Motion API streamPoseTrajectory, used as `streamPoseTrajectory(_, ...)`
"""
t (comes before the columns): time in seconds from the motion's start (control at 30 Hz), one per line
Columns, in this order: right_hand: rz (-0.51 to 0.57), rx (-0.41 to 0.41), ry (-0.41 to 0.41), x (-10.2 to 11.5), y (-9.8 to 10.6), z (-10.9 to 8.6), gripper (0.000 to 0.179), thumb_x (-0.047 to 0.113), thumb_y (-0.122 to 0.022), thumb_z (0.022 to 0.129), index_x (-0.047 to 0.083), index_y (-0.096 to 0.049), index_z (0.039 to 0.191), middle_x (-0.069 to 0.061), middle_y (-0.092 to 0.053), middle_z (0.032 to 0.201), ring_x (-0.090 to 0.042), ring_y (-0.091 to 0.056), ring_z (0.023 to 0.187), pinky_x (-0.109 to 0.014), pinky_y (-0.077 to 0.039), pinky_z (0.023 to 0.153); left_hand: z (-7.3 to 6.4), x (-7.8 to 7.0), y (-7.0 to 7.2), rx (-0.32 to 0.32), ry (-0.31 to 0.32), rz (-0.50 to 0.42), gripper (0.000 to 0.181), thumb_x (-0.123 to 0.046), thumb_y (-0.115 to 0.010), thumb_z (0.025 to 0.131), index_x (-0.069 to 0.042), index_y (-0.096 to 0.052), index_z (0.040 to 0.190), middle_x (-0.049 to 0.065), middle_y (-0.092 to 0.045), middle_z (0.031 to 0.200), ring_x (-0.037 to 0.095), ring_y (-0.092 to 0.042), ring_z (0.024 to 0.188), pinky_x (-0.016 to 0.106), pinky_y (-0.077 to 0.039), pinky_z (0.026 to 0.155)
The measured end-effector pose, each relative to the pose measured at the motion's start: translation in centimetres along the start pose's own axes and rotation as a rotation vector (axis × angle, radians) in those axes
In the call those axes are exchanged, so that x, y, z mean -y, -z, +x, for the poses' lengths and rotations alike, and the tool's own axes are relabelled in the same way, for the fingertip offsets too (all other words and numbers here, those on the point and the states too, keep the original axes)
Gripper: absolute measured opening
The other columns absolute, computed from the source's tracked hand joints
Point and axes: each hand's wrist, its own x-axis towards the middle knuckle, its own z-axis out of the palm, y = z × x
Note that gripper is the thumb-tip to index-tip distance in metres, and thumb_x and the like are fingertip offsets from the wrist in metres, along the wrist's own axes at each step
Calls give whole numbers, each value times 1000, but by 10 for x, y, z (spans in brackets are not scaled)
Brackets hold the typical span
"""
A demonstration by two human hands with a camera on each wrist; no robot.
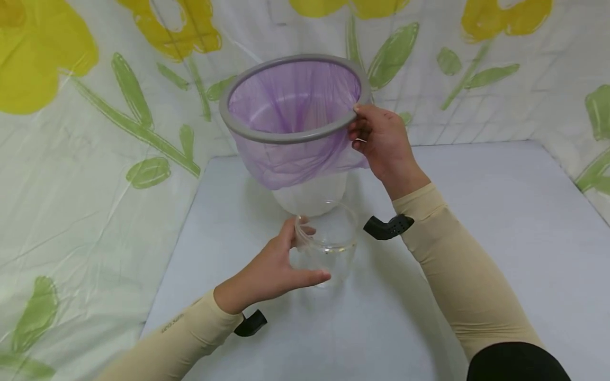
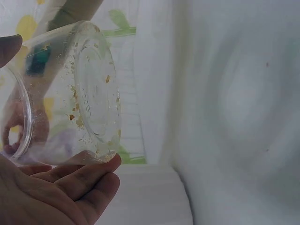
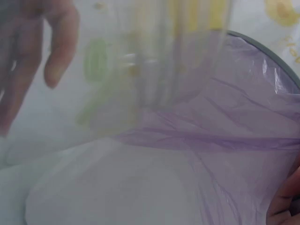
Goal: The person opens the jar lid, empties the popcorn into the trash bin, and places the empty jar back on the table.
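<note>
A clear plastic jar (image 1: 339,259) is in my left hand (image 1: 267,272), in front of the bin in the head view. My thumb and fingers grip its sides; in the left wrist view, orange-brown crumbs (image 2: 75,110) dot the jar near its base. Behind it stands a white trash can (image 1: 312,194) lined with a thin purple trash bag (image 1: 290,166), which is folded over outside the grey rim ring (image 1: 286,138). My right hand (image 1: 383,140) pinches this rim at its right side, thumb on top and fingers curled below against the bag.
The can and jar are over a white table (image 1: 500,238). A curtain (image 1: 119,222) printed with yellow flowers and green leaves hangs behind and to the left. Black wrist cameras (image 1: 388,227) sit on both beige sleeves (image 1: 457,270).
</note>
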Motion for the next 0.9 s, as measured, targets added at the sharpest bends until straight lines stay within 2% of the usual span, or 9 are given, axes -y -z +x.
streamPoseTrajectory(0.13,1,-8,1,0,0,0,31,13,-63,100,12,-72,71,2,-66,62,-12,-59,58,-23,-44,57,0,6,-9,21,11,-13,103,-43,-93,78,-20,-30,156,-4,-52,152,21,-54,139,53,-43,112)
streamPoseTrajectory(0.37,3,-11,-8,0,0,1,31,12,-64,100,11,-72,70,1,-66,62,-12,-59,57,-23,-44,56,0,17,-19,42,45,-42,102,-42,-91,79,-14,-29,156,2,-51,153,24,-53,140,56,-42,112)
streamPoseTrajectory(0.7,12,-7,-9,0,-1,2,30,12,-64,99,11,-72,70,1,-67,62,-12,-58,57,-23,-43,57,2,34,-26,75,50,-32,97,-43,-91,79,-16,-32,151,8,-51,154,27,-53,139,52,-43,112)
streamPoseTrajectory(0.9,19,-21,-16,-1,-1,2,30,12,-65,99,11,-72,70,1,-66,61,-13,-58,57,-24,-43,57,2,44,-31,96,78,-24,100,-44,-90,79,-10,-32,153,8,-51,154,31,-52,139,50,-43,112)
